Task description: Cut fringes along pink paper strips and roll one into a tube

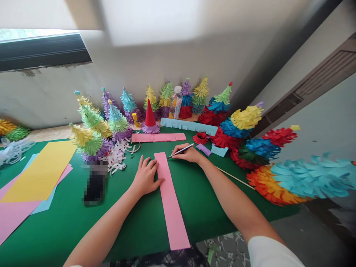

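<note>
A long pink paper strip lies lengthwise in front of me, its near end reaching past the table edge. My left hand rests on the strip's left side with fingers spread and the thumb on the paper. In my right hand is a pen, pinched between the fingers, its tip close to the strip's upper right edge. Whether the tip touches the paper I cannot tell. Beyond my hands lie a fringed pink strip and a fringed light blue strip.
Several fringed paper trees line the wall. Among them stand a red cone, a plastic bottle and a glue stick. White paper scraps, a blurred dark object and coloured sheets lie left; a thin stick lies right.
</note>
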### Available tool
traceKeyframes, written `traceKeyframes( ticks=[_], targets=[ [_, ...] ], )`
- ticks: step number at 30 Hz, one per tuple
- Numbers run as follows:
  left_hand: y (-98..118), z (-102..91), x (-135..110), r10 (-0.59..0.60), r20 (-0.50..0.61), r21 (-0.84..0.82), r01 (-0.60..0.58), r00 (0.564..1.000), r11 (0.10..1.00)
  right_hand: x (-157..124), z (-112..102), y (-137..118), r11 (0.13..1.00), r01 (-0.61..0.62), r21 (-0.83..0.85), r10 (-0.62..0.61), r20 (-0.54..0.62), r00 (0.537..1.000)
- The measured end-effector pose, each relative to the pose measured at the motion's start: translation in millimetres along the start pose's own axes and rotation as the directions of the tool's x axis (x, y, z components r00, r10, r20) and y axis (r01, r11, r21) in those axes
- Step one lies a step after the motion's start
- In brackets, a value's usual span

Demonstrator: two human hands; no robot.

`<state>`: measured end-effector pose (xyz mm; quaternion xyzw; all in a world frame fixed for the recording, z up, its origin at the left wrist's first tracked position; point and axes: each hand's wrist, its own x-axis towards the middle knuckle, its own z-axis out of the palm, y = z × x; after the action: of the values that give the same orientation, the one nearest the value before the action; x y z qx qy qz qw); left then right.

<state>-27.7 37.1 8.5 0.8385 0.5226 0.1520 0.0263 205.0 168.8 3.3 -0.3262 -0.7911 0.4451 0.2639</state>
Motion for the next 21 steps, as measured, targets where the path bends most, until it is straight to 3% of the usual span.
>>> traceKeyframes(
  ticks=[7, 12, 17, 21],
  targets=[
    [-0.9, 1.3, -2.4, 0.050, 0.008, 0.006, -0.050, 0.999, 0.999, -5.6, -12.0, 9.4, 0.991, -0.089, 0.103, 0.094, -0.046, 0.995],
    [-1.8, 2.2, -5.4, 0.080, 0.023, 0.042, -0.081, 0.997, 0.996, -0.8, 11.3, -0.6, 0.980, -0.079, 0.182, 0.110, -0.171, 0.979],
    [-3.5, 3.7, -2.8, 0.060, 0.027, 0.042, -0.061, 0.998, 0.997, 7.5, 38.7, -7.7, 0.991, -0.053, 0.126, 0.073, -0.163, 0.984],
    [-2.9, 4.7, -2.5, 0.084, 0.016, 0.067, -0.085, 0.996, 0.994, 11.8, 43.2, -5.3, 0.992, -0.052, 0.116, 0.068, -0.134, 0.989]
  ],
)
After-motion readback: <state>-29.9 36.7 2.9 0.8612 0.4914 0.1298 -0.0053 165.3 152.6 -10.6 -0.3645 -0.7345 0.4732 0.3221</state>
